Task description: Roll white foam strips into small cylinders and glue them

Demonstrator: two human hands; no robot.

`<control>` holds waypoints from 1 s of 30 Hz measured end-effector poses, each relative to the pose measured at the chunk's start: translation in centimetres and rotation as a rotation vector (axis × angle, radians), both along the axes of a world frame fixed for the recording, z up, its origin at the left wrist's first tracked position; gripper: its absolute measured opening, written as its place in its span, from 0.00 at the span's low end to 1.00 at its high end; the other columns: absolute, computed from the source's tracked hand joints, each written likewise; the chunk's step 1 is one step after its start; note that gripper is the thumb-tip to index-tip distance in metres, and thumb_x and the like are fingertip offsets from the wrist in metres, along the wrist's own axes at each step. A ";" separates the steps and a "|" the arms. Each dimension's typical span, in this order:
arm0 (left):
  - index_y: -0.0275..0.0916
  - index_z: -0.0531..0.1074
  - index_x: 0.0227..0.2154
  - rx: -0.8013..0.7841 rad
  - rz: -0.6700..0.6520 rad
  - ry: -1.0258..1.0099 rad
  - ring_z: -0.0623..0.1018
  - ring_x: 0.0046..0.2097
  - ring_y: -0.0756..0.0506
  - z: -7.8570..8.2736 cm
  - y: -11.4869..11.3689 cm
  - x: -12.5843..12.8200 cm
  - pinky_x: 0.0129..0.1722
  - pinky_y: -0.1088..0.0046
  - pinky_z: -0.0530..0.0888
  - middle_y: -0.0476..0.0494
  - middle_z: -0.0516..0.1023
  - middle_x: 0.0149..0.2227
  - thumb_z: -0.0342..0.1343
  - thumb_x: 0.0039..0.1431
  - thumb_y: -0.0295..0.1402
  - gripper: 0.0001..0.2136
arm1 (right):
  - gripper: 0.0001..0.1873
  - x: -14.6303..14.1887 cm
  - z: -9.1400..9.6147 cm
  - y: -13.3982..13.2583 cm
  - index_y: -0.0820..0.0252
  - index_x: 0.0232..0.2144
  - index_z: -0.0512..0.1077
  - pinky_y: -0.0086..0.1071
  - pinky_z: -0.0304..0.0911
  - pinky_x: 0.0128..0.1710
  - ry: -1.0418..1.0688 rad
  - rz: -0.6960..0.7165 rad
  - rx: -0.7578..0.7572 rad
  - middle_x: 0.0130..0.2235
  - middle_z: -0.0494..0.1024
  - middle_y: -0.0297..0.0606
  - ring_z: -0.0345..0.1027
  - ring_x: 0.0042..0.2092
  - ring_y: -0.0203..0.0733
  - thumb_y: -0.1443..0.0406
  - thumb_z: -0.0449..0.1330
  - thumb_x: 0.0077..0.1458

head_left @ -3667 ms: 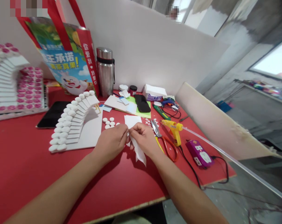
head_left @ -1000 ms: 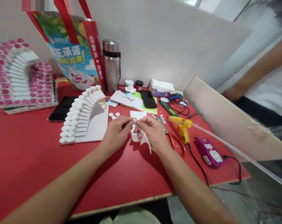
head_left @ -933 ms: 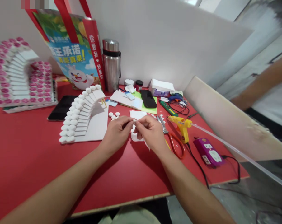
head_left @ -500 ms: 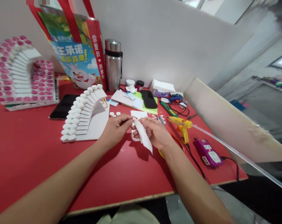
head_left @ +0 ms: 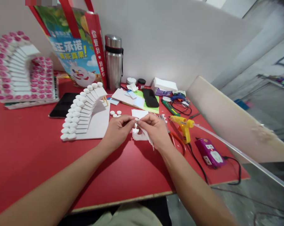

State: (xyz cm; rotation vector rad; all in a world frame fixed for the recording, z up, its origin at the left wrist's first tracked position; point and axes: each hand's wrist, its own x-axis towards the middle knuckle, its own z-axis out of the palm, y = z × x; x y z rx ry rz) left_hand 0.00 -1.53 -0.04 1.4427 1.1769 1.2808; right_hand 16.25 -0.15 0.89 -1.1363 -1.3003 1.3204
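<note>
Between my two hands is a strip of white tissue paper (head_left: 146, 135), its upper end pinched small and its loose end trailing down below the right fingers. My left hand (head_left: 119, 128) grips that upper end between thumb and forefinger. Closed on the same strip, my right hand (head_left: 156, 127) meets the left at the fingertips. Under the hands lies a stack of white paper (head_left: 139, 113), partly covered by them. Several small white discs (head_left: 115, 113) rest just beyond my left hand. To its left stands a white model staircase (head_left: 84, 113) edged with rows of white discs.
At right, a yellow glue gun (head_left: 183, 125) with a long clear stick lies beside orange-handled scissors (head_left: 179, 144) and a purple power socket (head_left: 210, 152). Behind stand a steel flask (head_left: 113, 64) and a printed bag (head_left: 73, 53). A pink-flowered model (head_left: 5, 73) and a phone (head_left: 63, 105) are left.
My right fingers have come in against the left ones at the strip's top end. The strip has bent and now shows less below the right hand. The view has shifted slightly.
</note>
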 end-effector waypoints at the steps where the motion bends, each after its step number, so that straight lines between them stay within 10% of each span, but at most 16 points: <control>1: 0.38 0.83 0.33 -0.004 0.016 -0.001 0.77 0.33 0.46 0.0 -0.1 0.2 0.35 0.70 0.73 0.46 0.81 0.29 0.60 0.63 0.37 0.10 | 0.13 -0.2 -0.1 -0.2 0.57 0.26 0.72 0.30 0.63 0.26 -0.118 -0.042 0.124 0.24 0.76 0.30 0.68 0.25 0.35 0.59 0.71 0.52; 5: 0.37 0.81 0.31 -0.007 0.063 -0.020 0.76 0.32 0.47 0.0 -0.1 0.3 0.34 0.70 0.72 0.47 0.80 0.28 0.61 0.61 0.38 0.10 | 0.11 -0.4 -0.2 -0.5 0.56 0.26 0.72 0.30 0.61 0.29 -0.344 -0.094 0.338 0.24 0.75 0.31 0.67 0.27 0.36 0.60 0.66 0.58; 21: 0.35 0.81 0.48 0.629 0.073 0.524 0.80 0.40 0.43 -1.3 0.3 -0.6 0.42 0.66 0.76 0.34 0.84 0.42 0.50 0.70 0.29 0.14 | 0.19 -0.9 0.6 -0.8 0.61 0.30 0.78 0.30 0.71 0.22 0.192 -0.084 -0.172 0.23 0.80 0.35 0.75 0.23 0.39 0.56 0.77 0.40; 30: 0.38 0.84 0.37 0.091 -0.056 -0.086 0.79 0.31 0.47 -0.1 0.3 -0.1 0.34 0.69 0.78 0.45 0.81 0.30 0.63 0.63 0.35 0.08 | 0.12 -0.5 0.8 -1.0 0.57 0.31 0.76 0.31 0.71 0.26 0.021 -0.057 0.036 0.24 0.79 0.32 0.74 0.25 0.38 0.57 0.71 0.51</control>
